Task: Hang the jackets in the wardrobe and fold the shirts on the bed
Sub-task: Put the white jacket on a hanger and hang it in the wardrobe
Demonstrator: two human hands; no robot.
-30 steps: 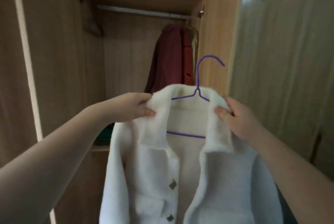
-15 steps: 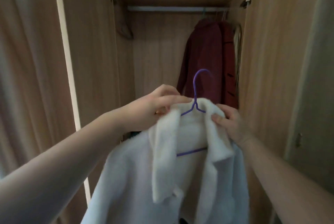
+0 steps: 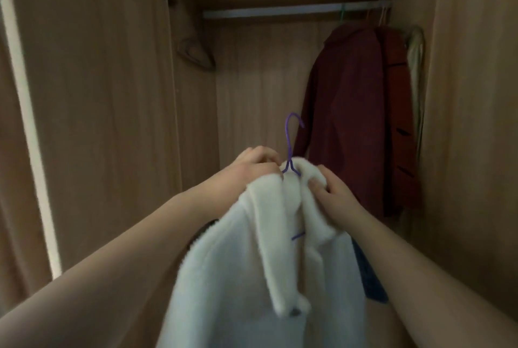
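Note:
A white fleece jacket [image 3: 252,258] hangs on a purple wire hanger [image 3: 290,140] whose hook points up and right. My left hand [image 3: 252,165] grips the jacket's left shoulder by the hanger's neck. My right hand [image 3: 330,193] grips the collar on the right side. Both hold the jacket inside the open wardrobe, well below the metal rail [image 3: 280,12]. The jacket's lower part runs out of frame.
A dark red coat [image 3: 356,117] hangs at the rail's right end, with an orange-red garment [image 3: 400,123] and a pale one [image 3: 416,72] behind it. Wooden doors [image 3: 92,95] stand open on both sides. Something dark blue [image 3: 370,277] lies low behind the jacket.
The view has moved closer into the wardrobe. Both hands have drawn together at the hanger's neck, and the jacket now hangs narrower, turned more edge-on.

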